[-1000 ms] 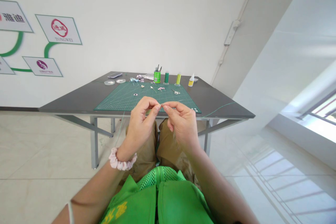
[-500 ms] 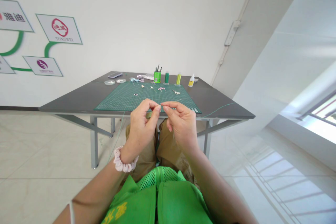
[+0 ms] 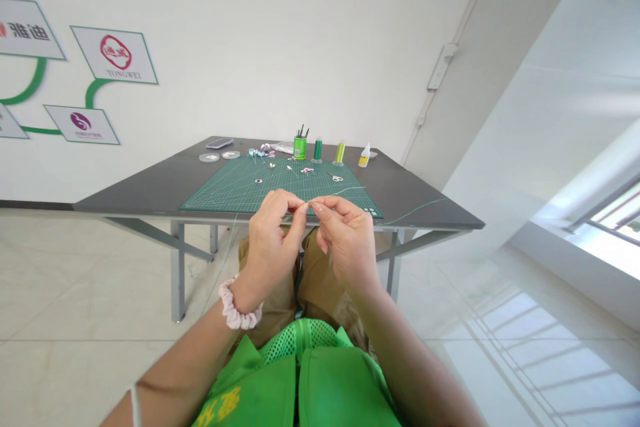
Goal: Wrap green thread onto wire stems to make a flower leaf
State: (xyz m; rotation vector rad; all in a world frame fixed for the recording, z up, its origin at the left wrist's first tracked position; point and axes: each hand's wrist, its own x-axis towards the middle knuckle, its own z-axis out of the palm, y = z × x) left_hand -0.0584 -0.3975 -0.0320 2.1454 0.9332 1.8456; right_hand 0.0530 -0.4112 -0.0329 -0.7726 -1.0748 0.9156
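Observation:
In front of the table's near edge my left hand [image 3: 275, 230] and my right hand [image 3: 346, 233] meet fingertip to fingertip, both closed in a pinch. A thin strand shows between the tips. Pale green thread [image 3: 353, 189] comes out behind my right fingers and lies over the green cutting mat [image 3: 215, 193]. Another length of thread [image 3: 227, 250] hangs down left of my left hand. Exactly what sits at the pinch is mostly covered by my fingers.
On the mat lie small scissors [image 3: 336, 178], a small ring [image 3: 259, 181] and little flower-like pieces [image 3: 307, 170]. Behind stand a green can of tools [image 3: 299, 147], a dark green spool [image 3: 317, 149], a yellow-green spool [image 3: 340, 152] and a glue bottle [image 3: 365, 155]. A phone [image 3: 219, 143] lies back left.
The pale thread beyond my right hand has risen and now reaches farther right over the mat. My hands stay pinched together in nearly the same place.

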